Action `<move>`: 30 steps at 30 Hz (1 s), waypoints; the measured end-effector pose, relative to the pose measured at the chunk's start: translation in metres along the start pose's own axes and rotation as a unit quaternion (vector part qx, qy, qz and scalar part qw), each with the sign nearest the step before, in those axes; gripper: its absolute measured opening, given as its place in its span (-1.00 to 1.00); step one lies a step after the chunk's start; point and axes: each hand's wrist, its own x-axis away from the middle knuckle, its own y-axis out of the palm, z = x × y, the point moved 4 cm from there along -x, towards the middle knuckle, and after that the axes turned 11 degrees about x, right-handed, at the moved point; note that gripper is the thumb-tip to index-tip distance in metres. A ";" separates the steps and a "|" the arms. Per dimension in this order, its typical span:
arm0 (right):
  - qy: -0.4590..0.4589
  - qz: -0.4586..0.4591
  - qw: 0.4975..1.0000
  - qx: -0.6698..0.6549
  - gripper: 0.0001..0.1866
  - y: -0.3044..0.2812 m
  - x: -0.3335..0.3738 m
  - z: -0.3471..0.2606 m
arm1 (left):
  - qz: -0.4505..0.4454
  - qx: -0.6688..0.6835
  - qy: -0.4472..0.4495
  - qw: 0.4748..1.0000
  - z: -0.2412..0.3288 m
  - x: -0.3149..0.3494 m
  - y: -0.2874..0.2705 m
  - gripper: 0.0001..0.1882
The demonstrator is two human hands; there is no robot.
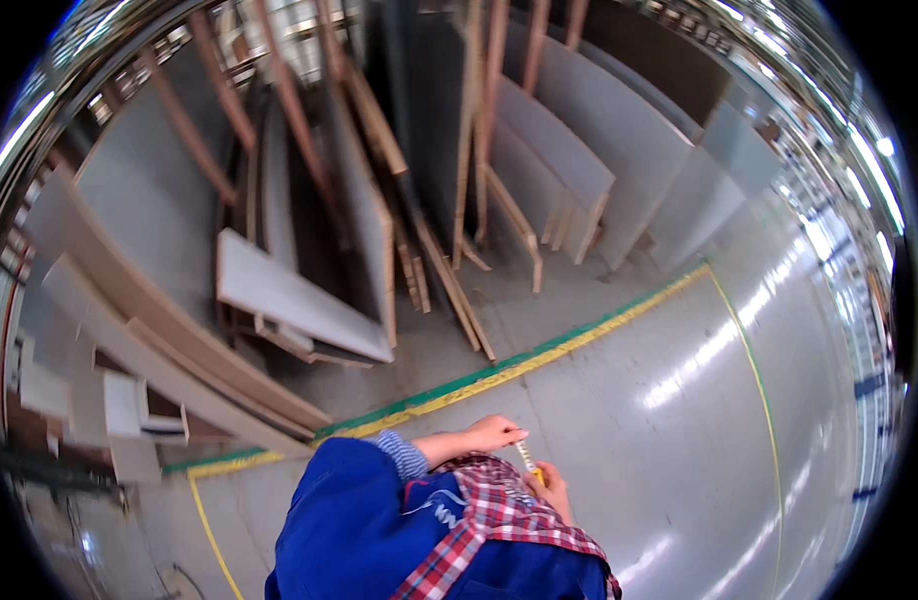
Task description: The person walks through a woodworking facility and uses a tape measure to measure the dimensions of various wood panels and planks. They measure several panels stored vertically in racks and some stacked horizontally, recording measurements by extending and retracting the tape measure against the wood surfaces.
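Observation:
In front of my body my left hand (493, 432) is closed, its fingers pinching the end of a pale measuring blade (524, 455). The blade runs a short way out of a yellow tape measure (538, 477). My right hand (553, 489) is wrapped round that tape measure's case, close to my apron. A blue sleeve with a knitted grey-blue cuff (403, 455) covers part of my left arm. The red checked apron (519, 512) hides my right forearm in part.
Large grey panels (554, 140) stand on edge between upright reddish posts (294, 110) ahead. A white-faced board (299, 300) leans low among them. Thin wooden strips (449, 280) reach down to the floor. Yellow and green tape (539, 358) marks the grey floor before the rack. More boards (169, 350) lean at left.

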 end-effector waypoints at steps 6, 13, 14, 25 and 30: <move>0.006 -0.014 0.999 0.032 -0.48 -0.021 -0.041 -0.012 | -0.027 -0.045 -0.008 0.999 -0.002 -0.032 -0.017 -0.54; -0.036 -0.078 0.976 0.199 -0.44 -0.068 -0.106 -0.037 | -0.011 -0.025 -0.034 0.999 0.020 -0.071 -0.024 -0.55; -0.045 -0.078 0.977 0.193 -0.44 -0.075 -0.116 -0.038 | 0.002 -0.016 -0.026 1.000 0.012 -0.084 -0.022 -0.56; -0.064 -0.087 0.982 0.157 -0.39 -0.238 -0.205 -0.034 | -0.014 -0.101 -0.008 0.995 0.110 -0.243 0.051 -0.56; -0.060 -0.045 0.992 0.104 -0.38 -0.338 -0.226 -0.030 | -0.049 -0.116 0.024 0.992 0.168 -0.331 0.109 -0.55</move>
